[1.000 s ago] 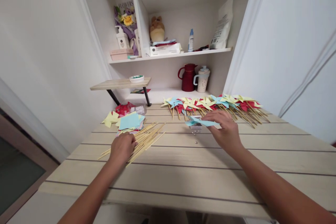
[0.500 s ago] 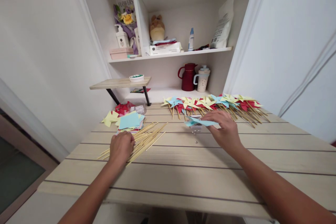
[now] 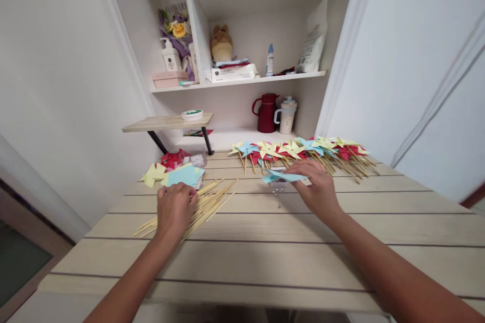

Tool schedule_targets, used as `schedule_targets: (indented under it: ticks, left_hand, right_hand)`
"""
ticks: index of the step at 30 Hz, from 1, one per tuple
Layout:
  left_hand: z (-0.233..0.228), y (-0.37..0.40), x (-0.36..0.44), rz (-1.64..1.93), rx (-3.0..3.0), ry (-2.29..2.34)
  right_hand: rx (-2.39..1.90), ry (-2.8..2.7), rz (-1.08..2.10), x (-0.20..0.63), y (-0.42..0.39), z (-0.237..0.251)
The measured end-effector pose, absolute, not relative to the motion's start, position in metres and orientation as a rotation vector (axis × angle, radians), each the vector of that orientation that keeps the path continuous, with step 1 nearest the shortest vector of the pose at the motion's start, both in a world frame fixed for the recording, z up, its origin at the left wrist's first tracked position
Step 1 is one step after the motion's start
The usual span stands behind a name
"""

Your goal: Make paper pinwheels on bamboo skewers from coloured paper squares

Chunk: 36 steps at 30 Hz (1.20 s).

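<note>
My left hand (image 3: 175,208) lies palm down on a loose pile of thin wooden sticks (image 3: 212,201) on the pale plank table (image 3: 265,257), fingers curled over them. My right hand (image 3: 317,189) pinches a light blue folded paper pinwheel (image 3: 279,176) just above the table, over a small clear box of pins (image 3: 279,186). Behind it a long row of finished pinwheels (image 3: 303,150) in yellow, red and blue lies on sticks. A stack of cut paper squares (image 3: 182,174), blue on top with yellow and red beside it, sits just beyond the left hand.
A small raised wooden shelf (image 3: 166,122) with a round tin stands at the back left. A dark red jug (image 3: 265,112) and a speckled cup (image 3: 286,115) sit in the niche behind. Upper shelves hold bottles, a plush toy and boxes. White walls close both sides.
The view has shifted slightly to the right and down. My left hand has moved a little forward over the sticks. My right hand still holds the blue pinwheel in the same place.
</note>
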State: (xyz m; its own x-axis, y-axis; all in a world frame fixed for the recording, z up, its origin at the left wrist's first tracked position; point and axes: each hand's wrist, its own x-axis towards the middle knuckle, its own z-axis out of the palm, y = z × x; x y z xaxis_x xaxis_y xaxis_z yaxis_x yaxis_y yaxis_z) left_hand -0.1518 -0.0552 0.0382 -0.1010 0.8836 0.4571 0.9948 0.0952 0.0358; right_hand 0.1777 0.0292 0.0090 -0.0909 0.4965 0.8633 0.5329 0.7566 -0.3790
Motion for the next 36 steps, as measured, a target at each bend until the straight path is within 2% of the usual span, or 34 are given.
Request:
schedule_targets:
  ticks: [2, 5, 9, 16, 24, 28, 32, 36]
  left_hand:
    - [0.045, -0.049, -0.131, -0.674, -1.92, -2.009]
    - [0.05, -0.039, -0.089, -0.982, -2.109, -1.982]
    - [0.036, -0.029, -0.029, -1.084, -2.277, -1.908]
    - [-0.005, -0.019, 0.02, -0.958, -2.401, -1.729]
    - [-0.013, -0.02, 0.022, -0.933, -2.411, -1.608]
    - [-0.014, -0.021, 0.021, -1.075, -2.414, -1.595]
    - [-0.004, -0.019, 0.0, -1.588, -2.175, -1.734]
    - [0.007, -0.015, -0.036, -2.45, -1.809, -1.972]
  right_hand:
    - [-0.844, -1.593, 0.169, 0.174, 0.029, 0.011]
    - [-0.783, -1.008, 0.861, 0.167, 0.031, 0.013]
    - [-0.701, -0.784, 1.061, 0.162, 0.038, 0.012]
    - [-0.521, -0.547, 1.361, 0.163, 0.042, 0.01]
    - [-0.408, -0.453, 1.469, 0.158, 0.038, 0.014]
    - [-0.442, -0.577, 1.403, 0.157, 0.037, 0.014]
    - [-0.519, -0.762, 1.131, 0.167, 0.041, 0.018]
    - [-0.527, -0.905, 0.955, 0.183, 0.031, 0.032]
